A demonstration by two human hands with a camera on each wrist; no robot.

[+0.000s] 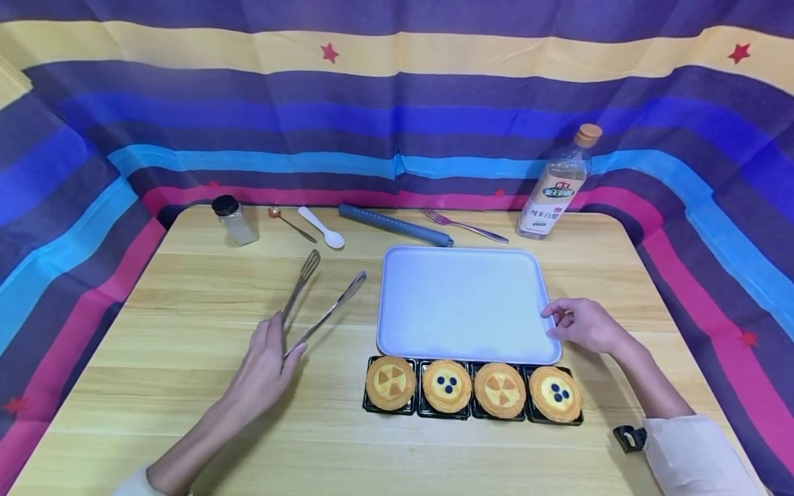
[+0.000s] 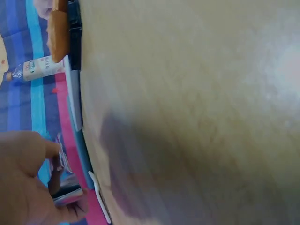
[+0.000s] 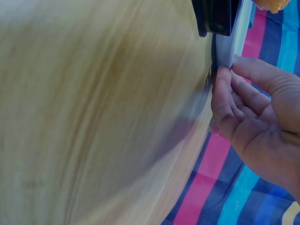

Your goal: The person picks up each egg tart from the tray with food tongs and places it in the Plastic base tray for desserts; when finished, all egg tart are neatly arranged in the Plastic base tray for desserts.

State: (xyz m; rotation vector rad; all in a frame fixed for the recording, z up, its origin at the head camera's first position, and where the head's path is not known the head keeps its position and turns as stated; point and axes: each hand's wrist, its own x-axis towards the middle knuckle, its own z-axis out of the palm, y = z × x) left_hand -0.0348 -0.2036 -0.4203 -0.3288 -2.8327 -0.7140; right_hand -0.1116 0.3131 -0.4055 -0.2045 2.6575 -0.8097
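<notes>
Four tarts (image 1: 473, 388), one tray (image 1: 462, 303), one tongs (image 1: 316, 303).

Both wrist views blurred; bottle (image 2: 35, 68) label unreadable, tarts (image 3: 272, 4) cut off at frame edge.

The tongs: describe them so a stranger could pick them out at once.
On the wooden table, look left of the white tray. The metal tongs lie there with their hinge end in the left hand, two long arms splayed in a V, unlike the single-stemmed cutlery behind.
</notes>
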